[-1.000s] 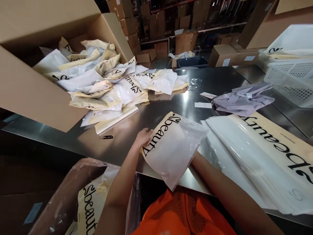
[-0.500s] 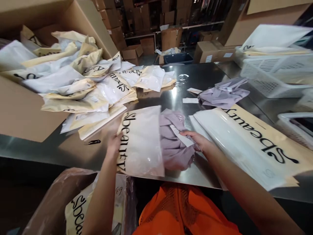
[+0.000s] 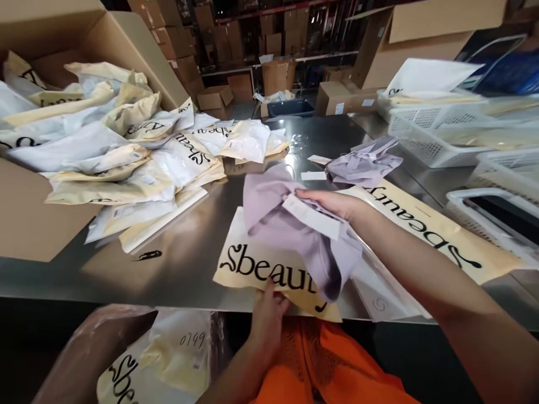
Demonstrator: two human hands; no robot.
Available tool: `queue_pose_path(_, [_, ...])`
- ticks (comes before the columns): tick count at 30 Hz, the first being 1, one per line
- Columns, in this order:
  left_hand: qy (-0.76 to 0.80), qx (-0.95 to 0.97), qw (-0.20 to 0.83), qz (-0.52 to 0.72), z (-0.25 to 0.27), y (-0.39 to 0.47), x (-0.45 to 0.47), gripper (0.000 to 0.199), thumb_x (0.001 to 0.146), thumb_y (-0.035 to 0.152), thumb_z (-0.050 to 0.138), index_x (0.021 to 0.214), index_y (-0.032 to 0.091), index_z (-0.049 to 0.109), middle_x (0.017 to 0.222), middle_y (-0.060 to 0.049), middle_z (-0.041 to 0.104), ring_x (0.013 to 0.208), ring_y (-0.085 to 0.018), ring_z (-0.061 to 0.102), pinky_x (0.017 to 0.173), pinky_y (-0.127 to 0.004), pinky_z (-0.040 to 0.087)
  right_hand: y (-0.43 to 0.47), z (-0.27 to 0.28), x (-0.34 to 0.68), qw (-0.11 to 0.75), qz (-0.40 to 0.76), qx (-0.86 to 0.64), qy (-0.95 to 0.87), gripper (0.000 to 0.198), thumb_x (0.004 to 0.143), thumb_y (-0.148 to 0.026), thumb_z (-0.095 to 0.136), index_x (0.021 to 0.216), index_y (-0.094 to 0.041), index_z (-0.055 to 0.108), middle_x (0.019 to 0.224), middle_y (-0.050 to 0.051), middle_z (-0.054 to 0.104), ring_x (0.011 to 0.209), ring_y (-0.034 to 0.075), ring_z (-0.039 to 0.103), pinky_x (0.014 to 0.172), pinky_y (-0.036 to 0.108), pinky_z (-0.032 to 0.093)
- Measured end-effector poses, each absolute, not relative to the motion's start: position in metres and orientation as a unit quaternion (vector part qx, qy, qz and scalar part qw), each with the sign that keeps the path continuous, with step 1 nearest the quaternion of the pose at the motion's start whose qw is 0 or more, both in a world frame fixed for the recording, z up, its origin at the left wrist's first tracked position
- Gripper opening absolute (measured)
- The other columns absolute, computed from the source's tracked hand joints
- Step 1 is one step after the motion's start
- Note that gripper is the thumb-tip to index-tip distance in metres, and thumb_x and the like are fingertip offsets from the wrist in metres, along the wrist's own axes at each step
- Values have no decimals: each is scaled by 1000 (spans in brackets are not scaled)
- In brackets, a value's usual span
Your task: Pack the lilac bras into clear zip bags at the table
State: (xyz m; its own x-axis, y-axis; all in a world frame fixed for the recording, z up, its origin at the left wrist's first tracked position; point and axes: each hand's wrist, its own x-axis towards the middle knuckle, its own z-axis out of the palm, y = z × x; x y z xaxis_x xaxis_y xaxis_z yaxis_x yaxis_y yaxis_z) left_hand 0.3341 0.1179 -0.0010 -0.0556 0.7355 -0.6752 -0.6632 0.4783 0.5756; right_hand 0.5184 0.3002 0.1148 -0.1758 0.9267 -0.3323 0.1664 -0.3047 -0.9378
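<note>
My right hand [image 3: 330, 203] is closed on a crumpled lavender garment [image 3: 273, 210], with a white paper tag [image 3: 310, 217] hanging by the fingers. The garment is lifted over a cream and clear plastic bag [image 3: 246, 266] with black "Sbeauty" lettering, hiding the bag's right part. At the table's front edge my left hand [image 3: 269, 314] grips the bag's lower edge, thumb on top. Right of it lies a stack of similar bags [image 3: 421, 224], partly under my right forearm. A second lavender garment [image 3: 365, 161] with white tags rests farther back.
A large cardboard box [image 3: 37, 219] at left overflows with filled bags [image 3: 160, 174] onto the metal table [image 3: 189, 241]. White plastic baskets [image 3: 433, 134] stand at right, one holding a dark-screened device [image 3: 505, 216]. Below the table edge is a plastic-lined container with bags [image 3: 168, 353].
The garment has risen and moved left over the bag. The bag has turned so its lettering runs across, and my left hand has moved right and down to its near edge.
</note>
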Motion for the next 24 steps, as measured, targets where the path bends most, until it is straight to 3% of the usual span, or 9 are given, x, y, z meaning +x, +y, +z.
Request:
queue_pose_path(3, [491,49,761,421,-6,92,331,39,74,40,81,101,20,60,105,-10,69,90,-24,73,89,-37,58,301,99,512,201,510,-586,-596,44,75,-47,79,107,-17,74,96,8,73,80,24,68,79,37,54])
queue_pose_path(5, [492,99,801,325,-2,76,310,48,66,40,86,103,19,64,107,-11,70,86,-23,73,82,-34,57,289,85,519,241,354,-602,-674,53,77,-47,77,121,-20,68,111,8,70,94,25,66,85,36,51])
queue_pose_path(7, [513,220,789,256,9,67,285,44,68,42,83,104,19,69,99,-9,72,79,-22,71,74,-32,55,264,69,526,272,250,-588,-720,48,84,-50,69,122,-20,66,114,10,68,98,25,65,84,35,50])
queue_pose_path(10, [586,499,580,268,29,82,256,25,84,43,68,92,20,75,85,-8,73,79,-23,68,74,-33,53,217,47,522,209,200,-561,-775,42,88,-52,65,113,-19,67,110,11,68,97,27,64,80,37,50])
queue_pose_path(13, [607,678,265,319,39,128,249,21,93,32,56,94,21,74,98,-9,74,97,-25,67,90,-37,51,185,28,504,99,134,-547,-820,45,82,-42,74,118,-15,67,115,15,67,109,35,60,89,45,47])
queue_pose_path(16, [617,753,120,194,37,181,261,26,91,26,61,113,16,70,115,-14,71,111,-30,62,97,-41,49,179,21,492,71,124,-534,-834,18,90,-23,62,101,-14,73,103,14,69,102,30,62,86,40,46])
queue_pose_path(18, [628,769,98,73,34,206,270,34,87,28,68,118,15,68,117,-16,70,112,-33,61,95,-42,49,182,23,496,126,160,-533,-822,15,91,-18,58,83,-16,71,89,10,68,89,24,63,77,33,45])
queue_pose_path(20, [634,766,107,23,32,219,273,26,85,26,69,109,17,72,109,-15,72,107,-33,64,91,-41,49,187,28,509,231,239,-535,-777,18,89,-25,65,73,-17,66,77,5,65,74,18,60,67,29,42])
queue_pose_path(24, [662,733,140,73,30,228,253,13,88,19,58,91,21,71,92,-9,73,92,-25,68,83,-34,50,196,35,552,579,403,-543,-456,30,73,-35,78,72,-19,52,70,-1,56,59,11,50,56,24,42])
